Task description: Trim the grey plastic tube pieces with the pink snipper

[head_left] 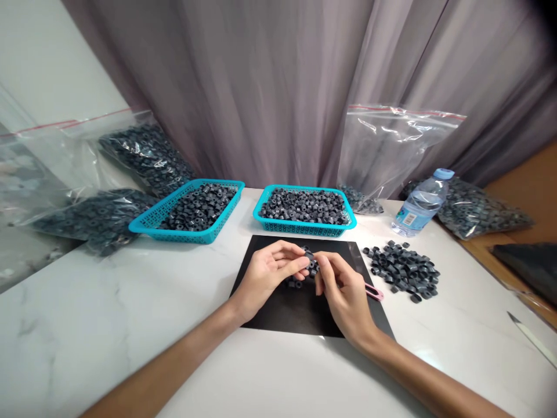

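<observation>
My left hand is closed in a pinch on a small dark grey ring-shaped piece, above the black mat. Close by on the right, my right hand has its thumb and fingers pressed together, the tips almost meeting the left ones. A pink-handled tool pokes out behind the right hand, in line with its fingertips; its front end is hidden. Several more dark ring pieces lie on the mat below the fingers, partly covered.
Two turquoise baskets full of dark pieces stand behind the mat. Right of it are a loose pile, a water bottle and a knife blade. Zip bags of pieces stand left and right.
</observation>
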`<state>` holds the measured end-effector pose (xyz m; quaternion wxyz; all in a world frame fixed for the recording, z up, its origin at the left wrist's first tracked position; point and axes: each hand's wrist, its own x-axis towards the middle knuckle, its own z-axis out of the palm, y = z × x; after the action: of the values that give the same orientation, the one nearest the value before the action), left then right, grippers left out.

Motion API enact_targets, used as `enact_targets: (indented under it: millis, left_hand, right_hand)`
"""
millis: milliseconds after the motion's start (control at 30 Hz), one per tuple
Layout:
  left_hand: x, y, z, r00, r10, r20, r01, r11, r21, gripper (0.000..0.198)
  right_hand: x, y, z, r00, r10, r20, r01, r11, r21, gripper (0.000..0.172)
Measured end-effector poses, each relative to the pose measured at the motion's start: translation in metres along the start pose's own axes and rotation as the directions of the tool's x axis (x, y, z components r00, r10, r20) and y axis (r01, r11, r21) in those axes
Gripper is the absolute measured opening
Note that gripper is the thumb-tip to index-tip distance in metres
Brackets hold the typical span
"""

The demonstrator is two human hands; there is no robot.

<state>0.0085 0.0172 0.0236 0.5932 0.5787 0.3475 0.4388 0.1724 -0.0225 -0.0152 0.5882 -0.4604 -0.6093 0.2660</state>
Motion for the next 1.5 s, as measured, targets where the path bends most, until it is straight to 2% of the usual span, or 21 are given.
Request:
enact_targets:
  millis: [233, 567, 833, 1500]
  left_hand:
    - [0.001, -0.001, -0.001, 1.0, 0.007, 0.025, -0.007, 1.0, -0.005, 0.025]
    - [0.0, 0.0, 0.0, 0.999, 0.014, 0.051, -0.013, 1.0, -0.024, 0.026]
    - [-0.001, 0.0, 0.001, 0.998, 0.026, 0.06, -0.024, 0.999, -0.038, 0.026]
    - [-0.002, 0.003, 0.001, 0.998, 0.017, 0.052, -0.017, 1.0, -0.011, 0.021]
  right_hand:
    - [-0.002, 0.0, 0.001, 0.999, -0.03, 0.027, 0.03, 1.0, -0.003, 0.023]
    - [-0.004, 0.006, 0.001, 0.995, 0.009, 0.098, -0.021, 0.993, 0.119, 0.026]
    - [-0.002, -0.001, 0.001, 0.995, 0.02, 0.093, -0.034, 0.988, 0.152, 0.024]
    - [-0.001, -0.004, 0.001, 0.997, 0.025, 0.076, -0.032, 0.995, 0.095, 0.031]
